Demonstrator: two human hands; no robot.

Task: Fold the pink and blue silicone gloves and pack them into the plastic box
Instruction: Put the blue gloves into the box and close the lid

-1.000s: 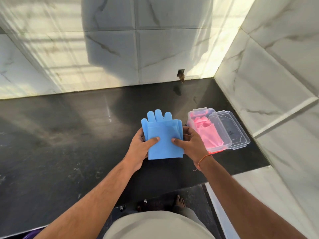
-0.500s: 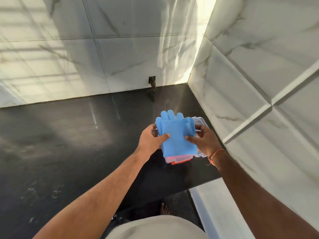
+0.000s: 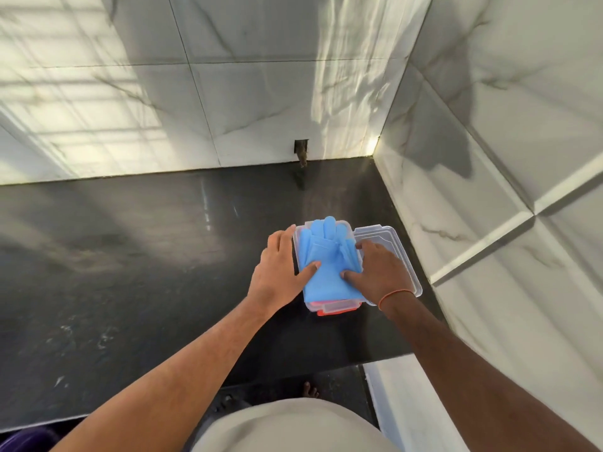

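Pressing the folded blue gloves [image 3: 328,265] down into the plastic box [image 3: 336,307], we are laying our left hand [image 3: 281,268] and right hand [image 3: 378,272] flat, fingers extended, thumbs on the silicone. Pink is peeking out underneath. We are probably best pushing evenly, tucking the edges inside the rim beside the lid [image 3: 396,252].

No readable text, labels or numbers anywhere.
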